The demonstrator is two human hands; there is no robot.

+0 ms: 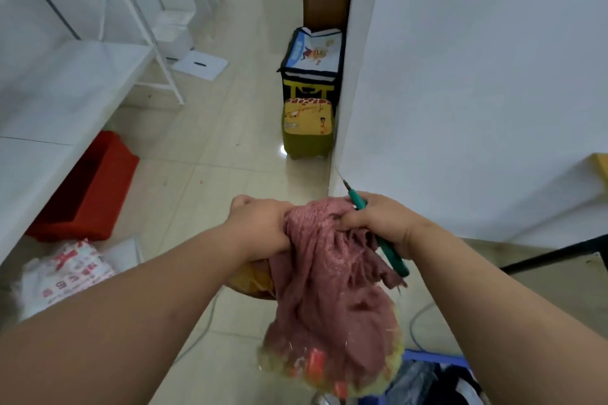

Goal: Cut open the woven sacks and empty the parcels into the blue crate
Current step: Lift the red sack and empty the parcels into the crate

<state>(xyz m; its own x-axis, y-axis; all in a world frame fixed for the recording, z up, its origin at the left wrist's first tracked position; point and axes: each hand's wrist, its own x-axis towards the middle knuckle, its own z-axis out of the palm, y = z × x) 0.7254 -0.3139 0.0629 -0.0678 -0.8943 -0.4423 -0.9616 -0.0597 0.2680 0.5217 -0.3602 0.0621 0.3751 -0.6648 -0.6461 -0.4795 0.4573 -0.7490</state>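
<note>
The blue plastic crate (pixel 427 359) sits at the lower frame edge, already holding dark parcels. Directly above the crate hangs a reddish-pink woven sack (pixel 332 289), yellow-trimmed mouth downward, evidently for emptying. The left hand (pixel 263 223) has its grip clenched on the sack's bunched upper end. The right hand (pixel 378 220) grips sack fabric together with a green-handled cutter (pixel 383 240), blade pointing away from the crate.

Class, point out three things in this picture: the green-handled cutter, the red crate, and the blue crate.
green-handled cutter (pixel 391 256), head view, lower handle.
red crate (pixel 88 191), head view, top side.
blue crate (pixel 437 359), head view, far rim.
</note>
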